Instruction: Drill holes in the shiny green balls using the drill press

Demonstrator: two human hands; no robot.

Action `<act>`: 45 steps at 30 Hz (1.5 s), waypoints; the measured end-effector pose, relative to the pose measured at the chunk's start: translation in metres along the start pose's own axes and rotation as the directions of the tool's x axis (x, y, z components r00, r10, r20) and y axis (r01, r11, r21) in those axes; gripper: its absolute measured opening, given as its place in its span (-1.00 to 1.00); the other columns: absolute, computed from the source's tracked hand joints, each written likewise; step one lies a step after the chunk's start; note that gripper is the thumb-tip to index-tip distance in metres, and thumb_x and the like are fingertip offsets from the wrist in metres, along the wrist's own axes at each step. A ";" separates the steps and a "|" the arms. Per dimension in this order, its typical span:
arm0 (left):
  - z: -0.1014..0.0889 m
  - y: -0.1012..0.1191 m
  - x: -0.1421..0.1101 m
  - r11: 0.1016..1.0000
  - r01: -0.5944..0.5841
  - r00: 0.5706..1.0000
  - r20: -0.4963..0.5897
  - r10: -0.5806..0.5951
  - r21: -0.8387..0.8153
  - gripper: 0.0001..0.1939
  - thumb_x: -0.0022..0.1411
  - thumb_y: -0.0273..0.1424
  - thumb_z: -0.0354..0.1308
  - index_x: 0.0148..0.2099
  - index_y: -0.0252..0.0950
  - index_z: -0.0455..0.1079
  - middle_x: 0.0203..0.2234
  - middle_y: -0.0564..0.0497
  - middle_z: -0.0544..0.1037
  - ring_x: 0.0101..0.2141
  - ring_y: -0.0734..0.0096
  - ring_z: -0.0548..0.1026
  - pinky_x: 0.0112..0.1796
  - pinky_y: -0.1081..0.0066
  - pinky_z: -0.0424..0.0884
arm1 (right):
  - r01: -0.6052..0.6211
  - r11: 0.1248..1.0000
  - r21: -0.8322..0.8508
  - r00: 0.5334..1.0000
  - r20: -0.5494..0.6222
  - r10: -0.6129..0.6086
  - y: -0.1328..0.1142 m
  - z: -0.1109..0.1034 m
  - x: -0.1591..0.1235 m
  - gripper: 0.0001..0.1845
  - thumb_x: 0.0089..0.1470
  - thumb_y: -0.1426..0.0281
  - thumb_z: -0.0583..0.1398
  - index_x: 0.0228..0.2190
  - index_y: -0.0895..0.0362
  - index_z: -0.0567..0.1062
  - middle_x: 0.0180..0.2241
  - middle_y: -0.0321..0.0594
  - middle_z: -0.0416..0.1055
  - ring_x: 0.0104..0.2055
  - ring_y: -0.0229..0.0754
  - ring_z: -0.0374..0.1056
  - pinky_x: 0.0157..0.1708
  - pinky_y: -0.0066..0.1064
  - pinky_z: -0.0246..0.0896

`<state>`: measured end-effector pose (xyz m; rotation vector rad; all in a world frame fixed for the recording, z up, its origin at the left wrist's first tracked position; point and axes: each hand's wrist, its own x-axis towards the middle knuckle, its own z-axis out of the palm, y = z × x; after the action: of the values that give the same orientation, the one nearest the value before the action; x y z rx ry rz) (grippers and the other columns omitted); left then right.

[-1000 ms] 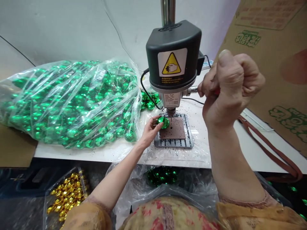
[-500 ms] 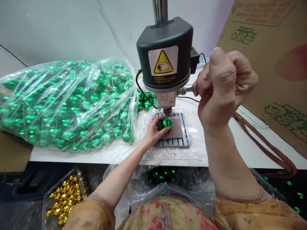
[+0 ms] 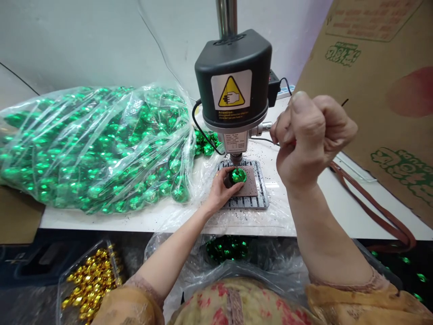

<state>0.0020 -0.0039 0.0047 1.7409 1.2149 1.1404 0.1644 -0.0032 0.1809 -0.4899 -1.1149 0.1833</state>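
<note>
A small bench drill press (image 3: 233, 81) with a black motor housing and a yellow warning label stands before me. My left hand (image 3: 220, 189) is closed around a shiny green faceted ball (image 3: 239, 175), thumb in front and fingers behind. The ball sits under the drill chuck (image 3: 236, 158), the thin bit at its top; whether the bit is inside it I cannot tell. Beneath lies a brown square pad (image 3: 251, 183) on the slotted metal base (image 3: 263, 198). My right hand (image 3: 311, 135) is closed in a fist on the press's feed handle (image 3: 264, 127), whose grip the fingers mostly hide.
A clear bag of green balls (image 3: 94, 149) fills the table's left. More loose green balls (image 3: 206, 142) lie behind the press. A cardboard box (image 3: 379, 108) and brown strap (image 3: 375, 203) are on the right. Below left is a clear bin of gold balls (image 3: 91, 284). Dark shavings speckle the table.
My right hand has lowered slightly with the handle. My left hand and the green ball have shifted slightly to the right, and the ball's top has turned.
</note>
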 end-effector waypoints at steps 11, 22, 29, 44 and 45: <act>0.000 0.005 -0.002 0.997 -0.035 0.999 -0.012 0.036 0.063 -0.51 0.21 -0.21 0.42 0.12 -0.22 0.42 -0.03 -0.09 0.59 0.00 0.12 0.53 0.05 0.15 0.43 | 0.146 0.986 0.077 0.987 -0.077 -0.140 0.015 -0.003 -0.018 -0.38 0.25 0.24 0.22 -0.65 0.07 -0.02 -0.72 -0.42 -0.08 -0.68 -0.35 -0.05 -0.54 -0.27 -0.04; 0.000 0.002 -0.002 0.998 -0.049 0.999 -0.016 0.050 0.043 -0.52 0.20 -0.21 0.43 0.12 -0.20 0.44 -0.04 -0.09 0.59 0.00 0.11 0.52 0.05 0.14 0.43 | 0.200 0.968 0.148 0.980 -0.048 -0.195 0.019 -0.008 -0.025 -0.41 0.25 0.36 0.22 -0.64 0.11 -0.03 -0.67 -0.43 -0.18 -0.68 -0.46 -0.13 -0.62 -0.36 -0.20; 0.000 0.000 -0.002 0.999 -0.043 0.999 -0.003 0.043 0.021 -0.51 0.22 -0.21 0.42 0.13 -0.21 0.43 -0.01 -0.11 0.58 0.03 0.10 0.51 0.09 0.11 0.42 | 0.183 0.972 0.145 0.983 -0.024 -0.181 0.020 -0.012 -0.030 -0.39 0.25 0.37 0.22 -0.65 0.12 -0.04 -0.67 -0.42 -0.16 -0.67 -0.45 -0.13 -0.60 -0.35 -0.17; 0.001 0.002 -0.002 0.999 -0.032 0.999 -0.030 0.034 0.042 -0.52 0.20 -0.21 0.43 0.11 -0.21 0.43 -0.05 -0.10 0.59 0.00 0.12 0.54 0.05 0.13 0.46 | 0.112 0.982 0.151 0.992 -0.074 -0.101 0.014 -0.005 -0.024 -0.40 0.22 0.45 0.22 -0.68 0.13 -0.02 -0.72 -0.44 -0.10 -0.70 -0.46 -0.11 -0.63 -0.37 -0.20; 0.002 0.003 -0.001 0.999 -0.028 0.999 -0.033 0.029 0.036 -0.52 0.20 -0.22 0.42 0.11 -0.21 0.42 -0.04 -0.10 0.59 0.00 0.12 0.55 0.05 0.13 0.46 | 0.071 0.985 0.159 0.996 -0.067 -0.061 0.010 -0.002 -0.016 -0.42 0.22 0.45 0.23 -0.68 0.12 0.03 -0.72 -0.45 -0.07 -0.69 -0.44 -0.06 -0.62 -0.36 -0.20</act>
<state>0.0043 -0.0061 0.0066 1.7768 1.2411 1.1754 0.1604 -0.0013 0.1624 -0.3114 -1.0450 0.1973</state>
